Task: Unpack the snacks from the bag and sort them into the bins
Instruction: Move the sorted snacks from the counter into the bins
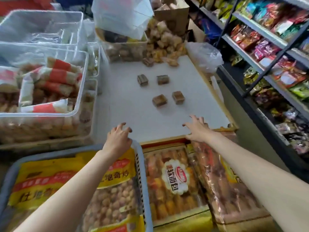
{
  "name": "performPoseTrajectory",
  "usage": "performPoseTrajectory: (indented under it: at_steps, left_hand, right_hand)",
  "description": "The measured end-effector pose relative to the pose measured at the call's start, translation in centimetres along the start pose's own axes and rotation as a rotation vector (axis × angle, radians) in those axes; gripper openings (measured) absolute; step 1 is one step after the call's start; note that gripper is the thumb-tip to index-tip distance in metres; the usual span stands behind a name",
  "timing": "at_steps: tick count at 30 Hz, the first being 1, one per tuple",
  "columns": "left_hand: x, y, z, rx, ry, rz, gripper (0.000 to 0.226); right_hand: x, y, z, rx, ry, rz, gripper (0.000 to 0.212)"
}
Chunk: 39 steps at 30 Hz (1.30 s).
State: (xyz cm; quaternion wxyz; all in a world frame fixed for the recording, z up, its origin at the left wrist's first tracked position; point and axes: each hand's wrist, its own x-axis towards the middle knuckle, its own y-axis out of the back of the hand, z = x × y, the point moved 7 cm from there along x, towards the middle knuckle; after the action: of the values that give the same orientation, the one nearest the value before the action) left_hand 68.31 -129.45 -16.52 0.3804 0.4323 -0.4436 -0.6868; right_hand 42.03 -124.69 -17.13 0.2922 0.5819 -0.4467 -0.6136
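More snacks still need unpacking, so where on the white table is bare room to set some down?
Bare: the near strip of the white table between the four brown snack packs and both hands, and the left side beside the clear bins. Crowded: the far end, under the snack pile and white bag.

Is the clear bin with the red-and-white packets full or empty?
Nearly full. The clear bin holds red-and-white packets heaped close to its rim, with more snacks beneath them.
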Motion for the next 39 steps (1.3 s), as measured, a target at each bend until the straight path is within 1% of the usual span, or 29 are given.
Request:
performPoseTrajectory:
  at_steps: [3, 4, 7, 10, 14, 17, 20, 22, 23, 24, 25, 27, 30, 32, 34, 36, 37, 38, 39]
  left_hand:
    - [2.8, -1.4, 0.2, -0.01, 0.113, -0.002, 0.044]
    - [4.3, -1.6, 0.4, 0.001, 0.124, 0.01, 0.046]
    - [8.5, -3.0, 2.3, -0.022, 0.138, 0.008, 0.048]
    - [12.2, -4.7, 5.4, -0.037, 0.092, 0.0, 0.054]
    - [17.6, -6.6, 9.5, 0.057, 0.017, -0.065, 0.068]
    - [22.0, -7.1, 11.6, 0.062, -0.016, -0.065, 0.073]
    - [25.1, -8.1, 11.6, 0.083, 0.012, -0.096, 0.069]
    - [25.6, -8.1, 10.3, 0.145, 0.04, -0.069, 0.064]
    - [25.5, -7.9, 9.2, 0.166, 0.063, -0.041, 0.062]
    - [25.3, -7.7, 8.0, 0.177, 0.094, -0.021, 0.061]
    - [24.9, -7.4, 6.5, 0.182, 0.13, -0.012, 0.062]
    - [24.0, -6.7, 4.0, 0.185, 0.194, -0.008, 0.063]
    - [23.0, -5.7, 1.5, 0.125, 0.241, 0.015, 0.06]
    - [22.5, -5.4, 0.7, 0.077, 0.245, 0.04, 0.058]
    - [22.1, -5.6, 0.4, 0.046, 0.238, 0.051, 0.056]
    - [21.9, -5.3, 0.2, 0.022, 0.236, 0.069, 0.053]
    - [21.8, -5.0, 0.3, 0.009, 0.237, 0.086, 0.05]
    - [22.0, -4.6, 0.3, 0.001, 0.24, 0.1, 0.047]
    - [22.3, -4.3, 0.2, -0.001, 0.242, 0.109, 0.046]
  right_hand:
    - [6.9, -0.3, -0.1, -0.038, 0.098, -0.024, 0.063]
    - [9.3, -0.1, 0.0, -0.027, 0.12, -0.022, 0.065]
    - [15.2, 0.2, 1.4, 0.094, 0.125, 0.001, 0.066]
    - [19.1, 0.7, 3.5, 0.22, 0.101, 0.051, 0.066]
    - [22.4, -0.1, 5.9, 0.149, 0.176, 0.013, 0.068]
    - [23.9, 0.0, 6.2, 0.16, 0.293, 0.099, 0.061]
    - [24.6, 1.3, 5.1, 0.356, 0.463, 0.224, 0.043]
    - [26.1, 3.1, 4.7, 0.501, 0.463, 0.28, 0.037]
    - [27.4, 4.1, 4.3, 0.52, 0.449, 0.3, 0.038]
    - [29.0, 5.0, 3.7, 0.486, 0.442, 0.306, 0.042]
    - [30.8, 5.6, 2.9, 0.417, 0.431, 0.277, 0.048]
    - [34.3, 6.1, 1.5, 0.254, 0.381, 0.18, 0.058]
    - [37.3, 6.3, 0.0, 0.092, 0.284, 0.106, 0.06]
    - [36.6, 6.5, -1.4, 0.004, 0.278, 0.156, 0.054]
    - [34.8, 6.7, -3.5, -0.107, 0.364, 0.287, 0.04]
    - [33.7, 7.5, -5.7, -0.134, 0.419, 0.407, 0.033]
    - [33.7, 7.8, -6.7, -0.112, 0.43, 0.417, 0.034]
    - [34.3, 7.8, -7.6, -0.072, 0.439, 0.374, 0.039]
    - [35.1, 7.4, -8.4, -0.032, 0.446, 0.282, 0.045]
